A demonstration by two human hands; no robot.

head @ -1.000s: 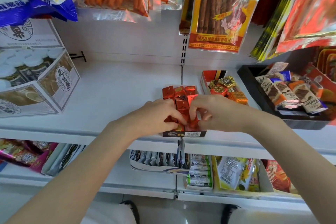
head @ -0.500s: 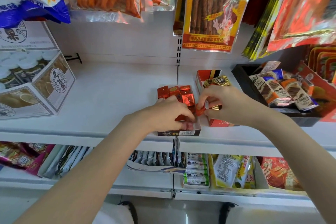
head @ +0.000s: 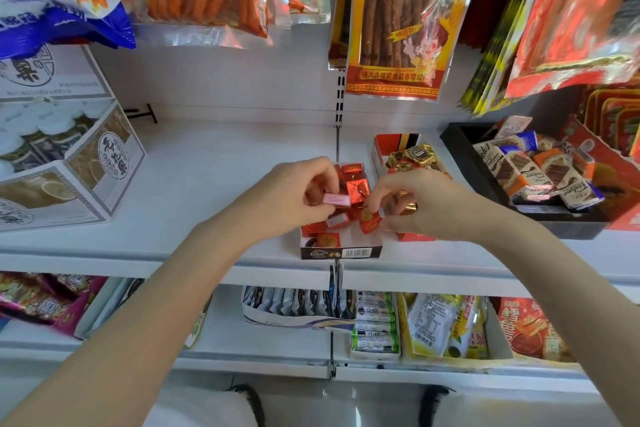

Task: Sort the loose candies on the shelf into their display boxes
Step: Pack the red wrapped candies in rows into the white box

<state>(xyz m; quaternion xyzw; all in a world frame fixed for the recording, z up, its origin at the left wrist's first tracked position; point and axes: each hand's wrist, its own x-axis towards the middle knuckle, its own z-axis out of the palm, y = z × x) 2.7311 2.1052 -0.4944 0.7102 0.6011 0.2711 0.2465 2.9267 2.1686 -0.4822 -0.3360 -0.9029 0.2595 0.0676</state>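
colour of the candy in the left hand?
Pale pink candy, pinched in the left hand; head view.
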